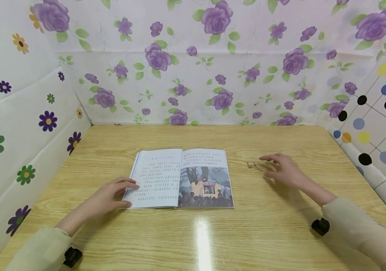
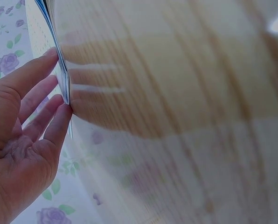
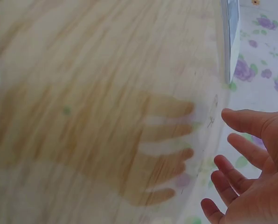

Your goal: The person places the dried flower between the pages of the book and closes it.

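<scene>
White-paged book [image 1: 180, 180], lying open between hands; printed text on left page, text above grey-blue illustration on right. Left hand [image 1: 111, 194]: fingers loosely extended, fingertips touching book's outer left edge, resting rather than gripping. Right hand [image 1: 285, 172]: fingers relaxed and spread, holding nothing, well apart from book. Small thin items [image 1: 249, 165], kind too small to tell, just beside right fingertips, toward book. Wood-grain table [image 1: 138, 241] beneath both hands.

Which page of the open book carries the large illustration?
The right page, farther from the left hand; the left page shows only printed text, no picture.
</scene>
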{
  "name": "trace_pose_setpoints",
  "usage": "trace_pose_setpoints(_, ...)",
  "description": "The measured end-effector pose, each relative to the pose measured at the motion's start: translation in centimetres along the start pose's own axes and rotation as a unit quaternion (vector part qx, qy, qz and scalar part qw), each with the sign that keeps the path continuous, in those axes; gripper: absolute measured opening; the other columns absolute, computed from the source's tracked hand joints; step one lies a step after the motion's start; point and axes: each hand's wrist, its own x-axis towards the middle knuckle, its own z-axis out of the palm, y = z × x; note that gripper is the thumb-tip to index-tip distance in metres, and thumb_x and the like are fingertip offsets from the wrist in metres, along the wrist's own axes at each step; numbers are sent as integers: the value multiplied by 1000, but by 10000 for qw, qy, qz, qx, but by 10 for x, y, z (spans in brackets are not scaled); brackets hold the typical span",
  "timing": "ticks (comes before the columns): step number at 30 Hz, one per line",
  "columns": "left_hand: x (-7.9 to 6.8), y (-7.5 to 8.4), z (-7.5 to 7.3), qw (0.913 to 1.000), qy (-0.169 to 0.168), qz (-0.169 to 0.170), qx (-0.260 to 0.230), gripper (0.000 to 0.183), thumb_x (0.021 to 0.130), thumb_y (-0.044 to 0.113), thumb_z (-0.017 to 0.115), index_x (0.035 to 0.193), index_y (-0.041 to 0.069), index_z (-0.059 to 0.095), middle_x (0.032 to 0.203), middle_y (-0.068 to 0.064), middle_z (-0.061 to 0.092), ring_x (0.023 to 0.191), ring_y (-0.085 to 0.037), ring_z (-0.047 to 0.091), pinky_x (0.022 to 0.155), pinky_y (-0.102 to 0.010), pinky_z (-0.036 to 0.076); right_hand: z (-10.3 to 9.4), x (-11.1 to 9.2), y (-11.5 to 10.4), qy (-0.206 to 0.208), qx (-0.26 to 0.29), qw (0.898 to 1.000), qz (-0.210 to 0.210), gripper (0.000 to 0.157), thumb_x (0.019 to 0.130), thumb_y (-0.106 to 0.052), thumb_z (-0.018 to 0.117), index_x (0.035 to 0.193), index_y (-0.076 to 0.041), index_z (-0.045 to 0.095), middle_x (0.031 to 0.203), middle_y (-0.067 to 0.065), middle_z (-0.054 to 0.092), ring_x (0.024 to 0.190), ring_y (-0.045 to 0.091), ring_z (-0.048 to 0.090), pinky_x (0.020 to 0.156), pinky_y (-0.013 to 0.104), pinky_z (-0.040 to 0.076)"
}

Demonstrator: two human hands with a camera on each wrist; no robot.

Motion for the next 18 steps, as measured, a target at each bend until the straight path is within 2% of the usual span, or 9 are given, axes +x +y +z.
trace_pose_setpoints(5, 0, 0, 0, 10000, 3, -21, -13, 45, 83, 17, 79, 125, 12, 67, 137, -16, 58, 125, -38, 56, 101, -48, 51, 0, 1, 7, -123, -30, 9999, -72, 46, 87, -12, 76, 130, -5, 62, 124, 23, 62, 111, 41, 57, 88, 57, 50)
trace_pose_setpoints(8, 0, 0, 0, 10000, 34, -10, 19, 45, 82, 17, 80, 125, 12, 67, 136, -15, 58, 125, -38, 56, 101, -49, 52, 1, 2, 9, -172, -24, 9998, -110, 42, 86, -11, 76, 125, -5, 66, 120, 20, 66, 102, 33, 58, 82, 47, 51)
trace_pose_setpoints(12, -1, 0, 1, 10000, 64, 10, 57, 45, 82, 17, 80, 125, 13, 67, 136, -15, 59, 124, -37, 57, 100, -48, 52, 1, 4, 11, -288, -19, 9996, 1, 34, 86, -11, 76, 119, -8, 70, 115, 17, 67, 92, 25, 55, 73, 33, 45)
trace_pose_setpoints(18, -1, 1, 0, 10000, 70, -7, 55, 45, 82, 17, 80, 125, 13, 67, 137, -15, 58, 126, -38, 56, 102, -51, 50, 3, 9, 10, -292, -53, 9994, 201, 21, 87, -12, 75, 108, -10, 75, 105, 12, 68, 87, 20, 59, 69, 28, 47)
